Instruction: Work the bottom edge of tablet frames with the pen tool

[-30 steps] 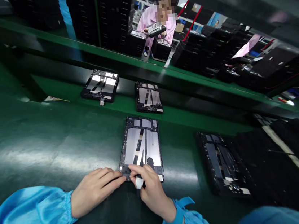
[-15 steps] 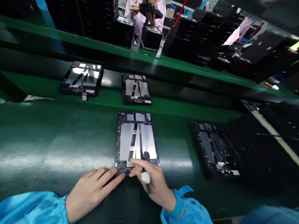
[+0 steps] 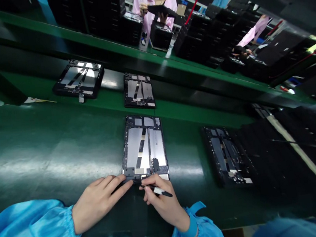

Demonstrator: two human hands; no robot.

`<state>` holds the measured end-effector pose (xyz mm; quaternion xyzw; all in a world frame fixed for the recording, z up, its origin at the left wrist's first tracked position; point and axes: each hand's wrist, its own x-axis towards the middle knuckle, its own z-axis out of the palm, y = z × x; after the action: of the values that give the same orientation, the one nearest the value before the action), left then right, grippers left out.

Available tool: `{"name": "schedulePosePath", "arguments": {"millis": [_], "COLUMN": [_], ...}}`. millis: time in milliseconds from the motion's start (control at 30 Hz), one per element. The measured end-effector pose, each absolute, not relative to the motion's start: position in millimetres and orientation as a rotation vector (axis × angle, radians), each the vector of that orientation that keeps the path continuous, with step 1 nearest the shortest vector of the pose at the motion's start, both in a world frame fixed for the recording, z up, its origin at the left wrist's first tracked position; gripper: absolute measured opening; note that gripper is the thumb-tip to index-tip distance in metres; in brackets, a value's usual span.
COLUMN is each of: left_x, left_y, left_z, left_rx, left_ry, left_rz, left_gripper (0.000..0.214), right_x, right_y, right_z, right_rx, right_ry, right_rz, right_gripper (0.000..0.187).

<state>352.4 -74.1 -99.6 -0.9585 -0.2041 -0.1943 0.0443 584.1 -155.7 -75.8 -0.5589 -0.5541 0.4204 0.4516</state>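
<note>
Left hand (image 3: 98, 204) is steadying the tablet frame (image 3: 142, 147), mid-frame on the green bench (image 3: 36, 160), its fingers (image 3: 117, 185) extended, gripping nothing, pressing the lower edge. Right hand (image 3: 164, 204) is pinching a marker (image 3: 161, 190) firmly, tip held close to that edge.

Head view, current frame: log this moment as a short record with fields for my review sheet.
Left hand: fingers at the lower edge of a dark metal tablet frame with silver panels
Right hand: pinches a slim black-and-white pen-like tool at that frame's lower edge
Surface: glossy green bench mat
Nearby: three more dark tablet frames
Across the bench: a person in a pink smock holding a dark flat panel
</note>
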Motion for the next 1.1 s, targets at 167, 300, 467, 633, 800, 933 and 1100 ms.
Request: {"name": "schedulePosePath", "arguments": {"millis": [167, 300, 467, 633, 800, 933, 1100], "left_x": [354.0, 354.2, 353.7, 349.9, 343.1, 342.8, 344.0], "left_y": [-73.3, -72.8, -73.0, -72.4, -68.7, -66.1, -63.0], "left_z": [-97.1, -97.6, -102.6, -98.7, -96.8, -102.3, -96.3], "left_rx": [-2.935, -2.925, -2.923, -2.934, -2.994, -2.985, -3.025], "left_ry": [-0.608, -0.603, -0.609, -0.606, -0.556, -0.525, -0.572], "left_rz": [-0.627, -0.639, -0.609, -0.605, -0.664, -0.76, -0.64], "left_gripper": [0.048, 0.047, 0.049, 0.048, 0.044, 0.041, 0.041], "right_x": [583.3, 580.9, 586.3, 596.0, 589.8, 582.9, 584.4], "right_y": [-157.3, -157.2, -158.7, -166.1, -165.7, -158.0, -152.7], "right_z": [-78.2, -80.5, -84.9, -88.0, -78.1, -70.5, -66.4], "right_rx": [-1.372, -1.381, -1.44, -1.457, -1.366, -1.285, -1.272], "right_ry": [-1.286, -1.266, -1.13, -1.002, -1.16, -1.338, -1.493], "right_rz": [1.076, 1.093, 1.075, 1.015, 1.034, 1.077, 1.049], "right_gripper": [0.018, 0.018, 0.03, 0.039, 0.028, 0.02, 0.018]}}
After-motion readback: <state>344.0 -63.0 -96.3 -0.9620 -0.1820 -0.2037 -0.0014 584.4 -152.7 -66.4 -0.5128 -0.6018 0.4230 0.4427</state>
